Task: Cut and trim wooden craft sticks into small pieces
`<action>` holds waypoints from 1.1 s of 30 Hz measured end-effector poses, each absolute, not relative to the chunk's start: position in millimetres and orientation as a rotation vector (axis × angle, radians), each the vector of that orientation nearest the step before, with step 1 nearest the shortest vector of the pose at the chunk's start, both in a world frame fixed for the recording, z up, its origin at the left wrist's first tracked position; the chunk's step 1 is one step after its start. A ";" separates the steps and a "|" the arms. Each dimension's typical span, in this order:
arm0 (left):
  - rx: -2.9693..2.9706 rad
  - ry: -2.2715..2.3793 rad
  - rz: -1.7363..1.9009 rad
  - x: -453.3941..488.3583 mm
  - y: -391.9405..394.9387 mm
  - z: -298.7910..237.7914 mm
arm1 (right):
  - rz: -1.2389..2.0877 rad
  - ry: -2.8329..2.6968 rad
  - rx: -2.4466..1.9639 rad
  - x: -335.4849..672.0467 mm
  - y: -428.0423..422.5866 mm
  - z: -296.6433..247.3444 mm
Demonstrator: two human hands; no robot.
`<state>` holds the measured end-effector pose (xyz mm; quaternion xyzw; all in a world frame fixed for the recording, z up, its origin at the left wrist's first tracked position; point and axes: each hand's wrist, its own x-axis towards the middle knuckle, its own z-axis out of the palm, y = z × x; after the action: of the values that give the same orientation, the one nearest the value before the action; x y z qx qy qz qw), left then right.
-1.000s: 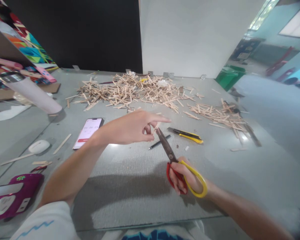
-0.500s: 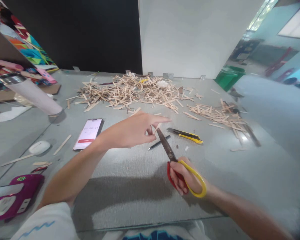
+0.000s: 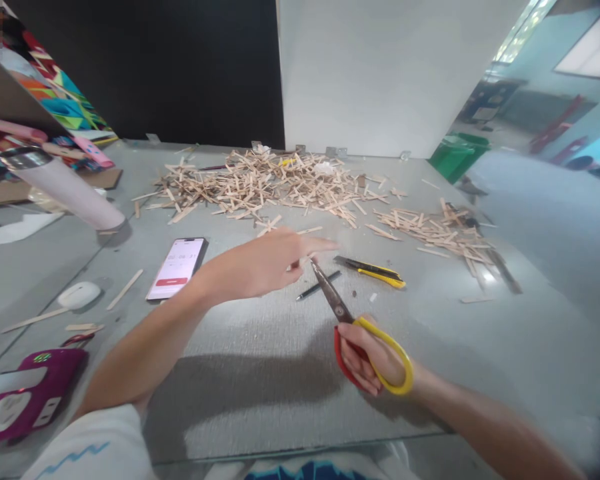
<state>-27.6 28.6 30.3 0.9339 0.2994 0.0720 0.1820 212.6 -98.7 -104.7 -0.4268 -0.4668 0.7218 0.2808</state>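
My right hand grips a pair of scissors with one red and one yellow handle loop. Their dark, worn blades point up and to the left, with the tips at the fingers of my left hand. That hand pinches a small wooden stick, mostly hidden by the fingers, while its index finger stretches out to the right. Beneath the blades lies a dark pen. A yellow and black utility knife rests just to the right of the fingertips.
A large heap of cut wooden sticks spreads along the back, and a smaller pile lies at right. On the left are a phone, a white earbud case, a tumbler and a purple device. A green bin stands beyond.
My left fingers have drawn in around the stick, so less of it shows. The scissor tips have shifted slightly left, and the blades look closer together.
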 end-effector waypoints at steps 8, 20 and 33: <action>2.438 0.792 0.267 -29.5 35.7 34.6 | 1.934 -1.154 -1.115 209.6 -100.1 -104.0; 2.162 0.712 0.440 -23.7 34.1 34.2 | 1.866 -1.257 -1.175 208.9 -98.3 -88.1; 2.091 0.618 0.445 -28.2 35.2 30.8 | 1.819 -1.287 -1.280 205.7 -97.0 -80.1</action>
<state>-28.2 35.2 30.8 0.8428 0.2491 0.1795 0.4420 205.7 -97.0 -80.1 -0.4778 -0.4807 0.6790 0.2821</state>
